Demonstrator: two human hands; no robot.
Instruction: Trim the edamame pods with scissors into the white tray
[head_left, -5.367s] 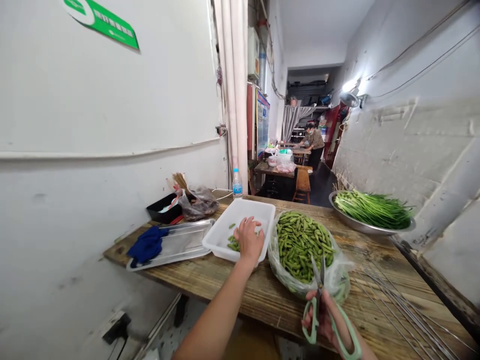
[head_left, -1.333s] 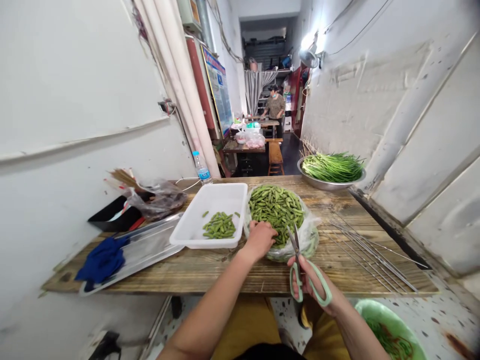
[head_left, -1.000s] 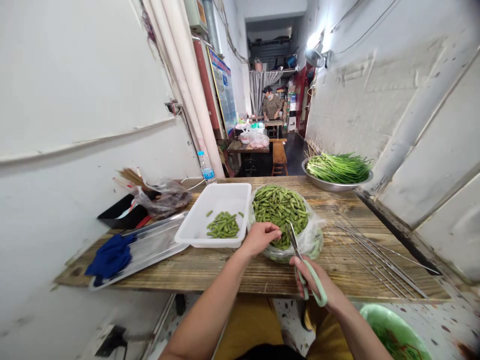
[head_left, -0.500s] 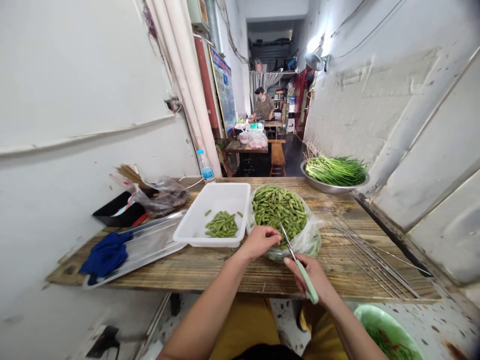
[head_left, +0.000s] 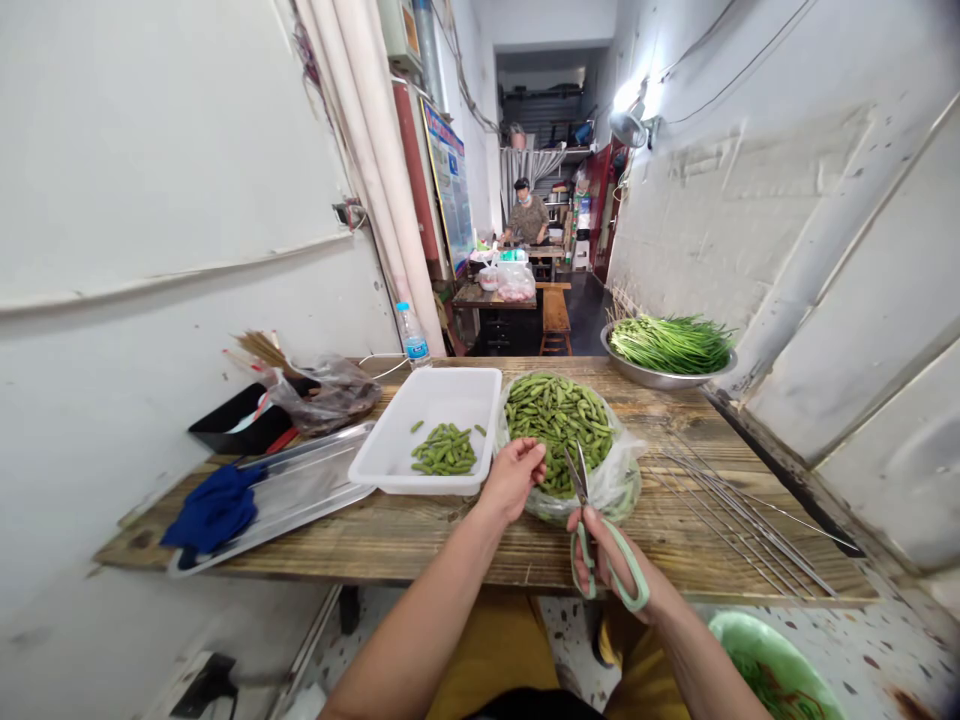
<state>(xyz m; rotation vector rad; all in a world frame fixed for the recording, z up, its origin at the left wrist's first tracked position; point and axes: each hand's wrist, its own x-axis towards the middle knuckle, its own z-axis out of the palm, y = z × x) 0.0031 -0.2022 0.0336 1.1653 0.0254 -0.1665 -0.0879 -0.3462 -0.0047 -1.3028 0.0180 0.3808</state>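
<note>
My right hand [head_left: 626,562] grips green-handled scissors [head_left: 592,535], blades open and pointing up at the near rim of a clear plastic bag [head_left: 622,480] heaped with green edamame pods [head_left: 559,420]. My left hand [head_left: 514,478] is at the bag's near left edge, fingers curled in a pinch over the pods; what it holds is too small to make out. To the left of the bag stands a white plastic tray [head_left: 390,460] with a small pile of trimmed pods [head_left: 442,450].
A wooden table [head_left: 450,540] carries a steel tray [head_left: 300,490] with a blue cloth [head_left: 214,508], a black box and bag of sticks [head_left: 315,390], a water bottle [head_left: 414,342], metal skewers [head_left: 735,500], a steel bowl of greens [head_left: 667,350]. A green basin [head_left: 772,670] sits below. A person [head_left: 525,215] works far back.
My left hand went from the white tray to the bag of pods. The scissors swung in toward it, closed half a second ago, and now stand open and upright again.
</note>
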